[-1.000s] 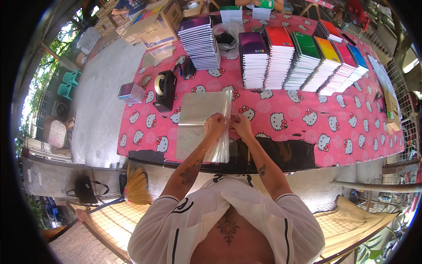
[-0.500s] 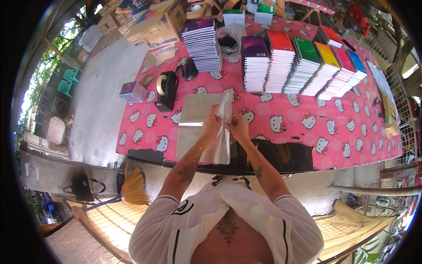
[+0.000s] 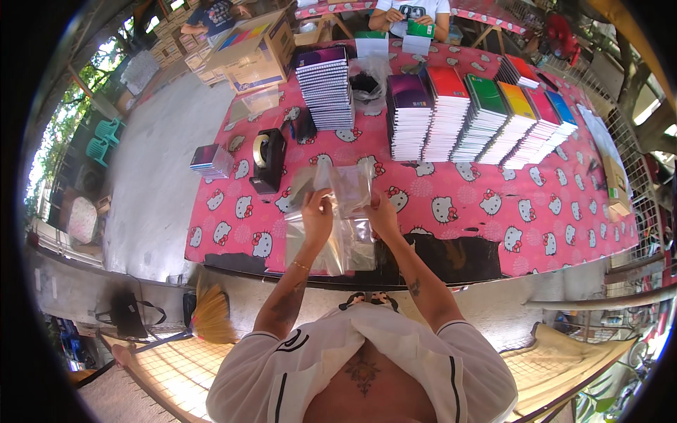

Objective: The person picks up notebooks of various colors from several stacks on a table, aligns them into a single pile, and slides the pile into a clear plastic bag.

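At the table's near edge, a clear plastic bag (image 3: pixel 344 180) is stretched between my two hands, its film wrinkled and shiny. My left hand (image 3: pixel 317 211) pinches the bag's left side, fingertips curled together. On the other side, my right hand (image 3: pixel 383 215) has its fingers closed on the right edge of the film. Under the bag lie flat, greyish clear sheets (image 3: pixel 300 243) that look like more plastic bags; the film partly covers them. Left of my hands, a black tape dispenser (image 3: pixel 269 169) carries a roll of tape (image 3: pixel 260 150).
Tall notebook stacks (image 3: pixel 409 130) in several colours stand at the back right, with another spiral-bound stack (image 3: pixel 326 88) behind my hands. A small notebook pile (image 3: pixel 211 162) sits far left. Beyond are a cardboard box (image 3: pixel 257 49) and a co-worker (image 3: pixel 412 10) holding a green notebook (image 3: pixel 420 29).
My hands have moved apart, the left one leftward, and the bunched plastic is now spread wide between them. The view has tilted slightly, showing more of the co-worker.
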`<action>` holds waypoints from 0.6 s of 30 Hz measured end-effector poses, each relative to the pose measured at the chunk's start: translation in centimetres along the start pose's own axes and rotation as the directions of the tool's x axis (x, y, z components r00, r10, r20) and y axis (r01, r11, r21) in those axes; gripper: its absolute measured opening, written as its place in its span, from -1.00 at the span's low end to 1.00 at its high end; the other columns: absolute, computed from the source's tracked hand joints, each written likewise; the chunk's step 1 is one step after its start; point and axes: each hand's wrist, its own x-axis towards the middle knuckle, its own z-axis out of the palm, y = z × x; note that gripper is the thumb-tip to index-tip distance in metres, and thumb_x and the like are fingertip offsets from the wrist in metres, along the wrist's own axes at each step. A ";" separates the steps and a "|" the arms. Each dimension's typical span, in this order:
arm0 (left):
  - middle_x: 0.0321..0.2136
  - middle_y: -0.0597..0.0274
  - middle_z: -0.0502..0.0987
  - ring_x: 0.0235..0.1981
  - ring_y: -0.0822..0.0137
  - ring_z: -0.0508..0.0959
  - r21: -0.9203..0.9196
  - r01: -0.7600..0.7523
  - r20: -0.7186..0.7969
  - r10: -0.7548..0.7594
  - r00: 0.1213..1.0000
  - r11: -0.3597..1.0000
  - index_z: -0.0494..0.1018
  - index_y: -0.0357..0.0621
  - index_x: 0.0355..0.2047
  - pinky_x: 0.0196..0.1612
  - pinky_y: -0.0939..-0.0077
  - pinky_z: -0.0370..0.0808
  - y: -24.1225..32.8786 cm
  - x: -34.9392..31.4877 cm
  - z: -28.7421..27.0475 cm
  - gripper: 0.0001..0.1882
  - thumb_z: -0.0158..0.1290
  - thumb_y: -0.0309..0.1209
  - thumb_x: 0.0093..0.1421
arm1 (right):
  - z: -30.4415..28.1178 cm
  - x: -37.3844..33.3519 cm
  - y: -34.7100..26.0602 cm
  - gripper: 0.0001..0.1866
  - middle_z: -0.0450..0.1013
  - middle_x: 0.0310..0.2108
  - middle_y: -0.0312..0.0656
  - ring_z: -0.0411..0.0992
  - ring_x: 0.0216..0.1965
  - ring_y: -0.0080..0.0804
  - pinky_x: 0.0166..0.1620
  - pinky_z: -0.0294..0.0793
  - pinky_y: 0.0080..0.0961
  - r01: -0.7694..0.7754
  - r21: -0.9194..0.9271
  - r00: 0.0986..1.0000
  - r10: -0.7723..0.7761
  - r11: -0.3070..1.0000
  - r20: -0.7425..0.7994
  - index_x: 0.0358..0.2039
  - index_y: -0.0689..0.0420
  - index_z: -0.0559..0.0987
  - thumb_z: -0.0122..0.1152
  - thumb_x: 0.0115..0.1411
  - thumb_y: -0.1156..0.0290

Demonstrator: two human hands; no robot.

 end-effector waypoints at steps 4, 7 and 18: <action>-0.17 -0.02 0.51 -0.28 -0.01 0.60 0.250 -0.120 -0.065 0.141 0.988 0.961 0.52 -0.21 -0.10 -0.26 0.18 0.53 2.5 1.9 -3.5 -0.67 0.03 -0.68 0.11 | 1.0 0.1 0.5 -0.51 0.53 -0.31 -0.24 0.51 -0.30 -0.52 -0.22 0.45 -0.53 -0.028 0.181 0.988 0.000 0.983 0.154 0.10 0.21 0.48 0.22 0.12 0.59; -0.12 -0.02 0.50 -0.18 -0.08 0.59 0.344 -0.159 -0.101 0.204 0.974 0.925 0.50 -0.22 -0.06 -0.20 0.10 0.54 4.4 3.6 -6.3 -0.65 0.03 -0.67 0.12 | 0.2 -1.0 -2.1 -0.52 0.51 -0.31 -0.26 0.46 -0.27 -0.57 -0.20 0.43 -0.57 -0.020 0.180 0.988 -0.009 0.984 0.157 0.12 0.21 0.49 0.19 0.14 0.62; -0.01 -0.05 0.48 -0.19 -0.09 0.59 0.363 -0.325 0.444 0.144 0.884 0.874 0.48 -0.16 -0.02 -0.13 0.14 0.60 0.6 1.6 3.0 -0.62 0.05 -0.52 0.11 | -15.2 -7.0 -1.4 -0.46 0.52 -0.03 -0.03 0.55 -0.02 -0.14 -0.01 0.58 -0.36 0.010 0.709 0.999 0.020 0.705 -0.034 0.21 0.15 0.42 0.14 0.17 0.56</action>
